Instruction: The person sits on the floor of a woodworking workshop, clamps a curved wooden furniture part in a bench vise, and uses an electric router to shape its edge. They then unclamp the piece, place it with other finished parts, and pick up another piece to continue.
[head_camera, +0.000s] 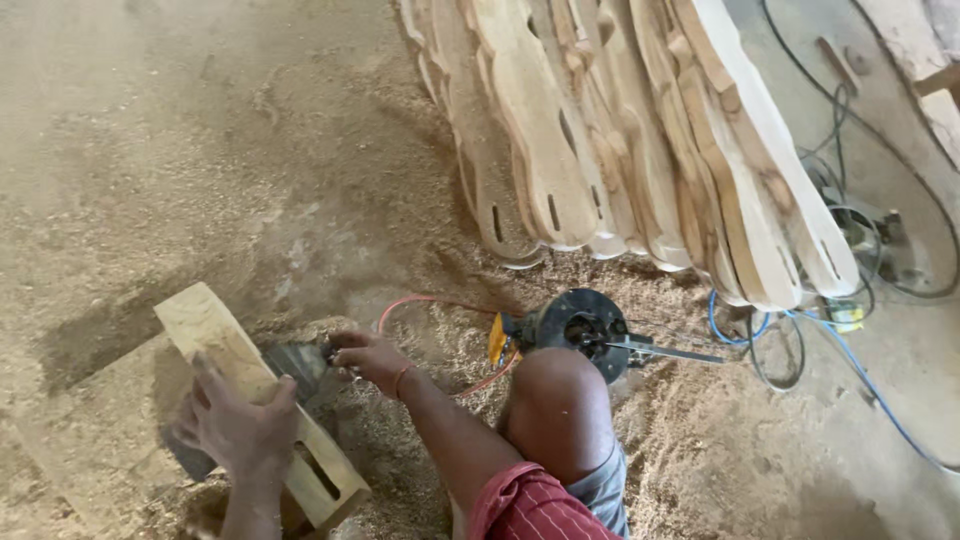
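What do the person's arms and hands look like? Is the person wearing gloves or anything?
No gloves: both the left hand and the right hand are bare, and the forearms are uncovered too. The right wrist carries a thin reddish band. A red striped cloth shows near the right elbow.

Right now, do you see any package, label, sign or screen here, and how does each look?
None that I can make out: no package, sign or screen.
Possible label: a small yellow patch on the black power tool on the sawdust, beside the knee; too small to be sure.
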